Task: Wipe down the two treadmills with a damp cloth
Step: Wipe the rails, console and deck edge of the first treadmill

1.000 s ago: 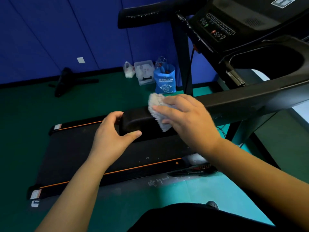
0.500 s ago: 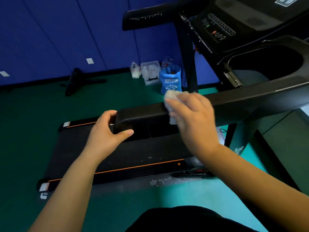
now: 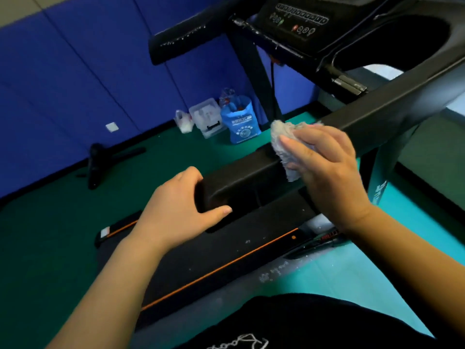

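Observation:
A black treadmill fills the middle and right of the view. Its near handrail [image 3: 251,170] runs from the centre up to the right, below the console [image 3: 299,21]. My left hand [image 3: 181,210] grips the free end of that handrail, thumb underneath. My right hand [image 3: 324,167] presses a grey cloth [image 3: 283,137] against the rail's top and side, a little further along. Most of the cloth is hidden under my fingers. The far handrail [image 3: 181,41] shows pale specks. The running belt [image 3: 226,253] with orange stripes lies below, dotted with white marks.
A blue bag [image 3: 240,122], a clear plastic box [image 3: 206,114] and a small white bag [image 3: 185,122] stand on the green floor by the blue wall. A black stand [image 3: 100,157] lies to the left. Teal flooring lies near my legs.
My right hand has slid the cloth along the handrail, away from the free end toward the console. My left hand keeps its grip on the end. The camera has tilted.

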The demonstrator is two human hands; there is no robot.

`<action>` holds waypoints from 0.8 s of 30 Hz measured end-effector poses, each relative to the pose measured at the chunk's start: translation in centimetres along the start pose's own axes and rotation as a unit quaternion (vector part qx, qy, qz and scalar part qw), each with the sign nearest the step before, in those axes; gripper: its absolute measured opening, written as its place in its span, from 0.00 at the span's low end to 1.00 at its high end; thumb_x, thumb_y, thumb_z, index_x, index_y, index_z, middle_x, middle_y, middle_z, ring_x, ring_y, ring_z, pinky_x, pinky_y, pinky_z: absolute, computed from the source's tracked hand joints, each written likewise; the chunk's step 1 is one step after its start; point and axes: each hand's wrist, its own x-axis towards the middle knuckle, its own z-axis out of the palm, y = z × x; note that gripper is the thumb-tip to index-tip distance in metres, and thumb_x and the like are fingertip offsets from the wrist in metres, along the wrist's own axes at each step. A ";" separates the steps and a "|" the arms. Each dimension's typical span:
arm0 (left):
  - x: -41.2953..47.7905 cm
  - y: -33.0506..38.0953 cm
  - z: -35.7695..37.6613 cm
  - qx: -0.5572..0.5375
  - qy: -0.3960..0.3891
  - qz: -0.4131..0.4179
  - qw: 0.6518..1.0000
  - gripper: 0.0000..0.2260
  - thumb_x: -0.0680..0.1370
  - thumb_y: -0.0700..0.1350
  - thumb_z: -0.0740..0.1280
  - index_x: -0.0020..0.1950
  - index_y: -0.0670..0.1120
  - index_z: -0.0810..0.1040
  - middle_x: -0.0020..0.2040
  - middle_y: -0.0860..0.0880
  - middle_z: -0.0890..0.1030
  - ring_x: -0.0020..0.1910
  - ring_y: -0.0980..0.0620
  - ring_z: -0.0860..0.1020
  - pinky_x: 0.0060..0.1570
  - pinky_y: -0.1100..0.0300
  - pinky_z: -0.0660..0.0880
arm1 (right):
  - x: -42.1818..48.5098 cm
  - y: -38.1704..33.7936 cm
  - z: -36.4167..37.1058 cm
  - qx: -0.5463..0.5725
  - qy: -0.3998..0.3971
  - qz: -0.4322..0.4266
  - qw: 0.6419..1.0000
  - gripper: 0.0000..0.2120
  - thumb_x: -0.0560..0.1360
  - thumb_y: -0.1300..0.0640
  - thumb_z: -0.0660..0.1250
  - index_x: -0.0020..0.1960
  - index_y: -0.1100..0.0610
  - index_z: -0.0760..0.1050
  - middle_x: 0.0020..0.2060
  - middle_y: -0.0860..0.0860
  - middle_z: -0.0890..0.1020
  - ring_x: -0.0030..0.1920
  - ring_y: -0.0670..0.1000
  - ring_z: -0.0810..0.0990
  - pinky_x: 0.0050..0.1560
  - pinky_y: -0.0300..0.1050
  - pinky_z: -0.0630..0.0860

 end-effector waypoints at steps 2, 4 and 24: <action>0.4 -1.1 0.0 0.000 -0.006 0.046 0.999 0.22 0.64 0.67 0.68 0.45 0.52 0.67 0.39 0.56 0.72 0.38 0.56 0.72 0.36 0.58 0.68 | -0.5 -1.1 0.3 -0.028 0.033 0.036 0.998 0.13 0.77 0.60 0.68 0.60 0.62 0.79 0.55 0.60 0.80 0.59 0.59 0.74 0.66 0.49 0.68; 0.9 -1.9 0.1 -0.008 -0.005 0.080 0.997 0.22 0.64 0.67 0.66 0.44 0.52 0.66 0.38 0.56 0.72 0.37 0.56 0.72 0.35 0.58 0.66 | -1.2 -2.3 1.0 -0.068 0.069 0.095 0.991 0.13 0.77 0.61 0.68 0.61 0.62 0.79 0.56 0.60 0.80 0.58 0.60 0.74 0.65 0.46 0.66; 2.4 -4.2 0.7 -0.061 0.016 0.263 0.963 0.20 0.72 0.65 0.57 0.48 0.49 0.69 0.39 0.50 0.76 0.37 0.49 0.75 0.36 0.54 0.69 | -4.1 -18.4 13.4 0.038 0.291 0.428 0.855 0.22 0.79 0.60 0.58 0.72 0.60 0.61 0.70 0.62 0.65 0.72 0.59 0.62 0.75 0.48 0.56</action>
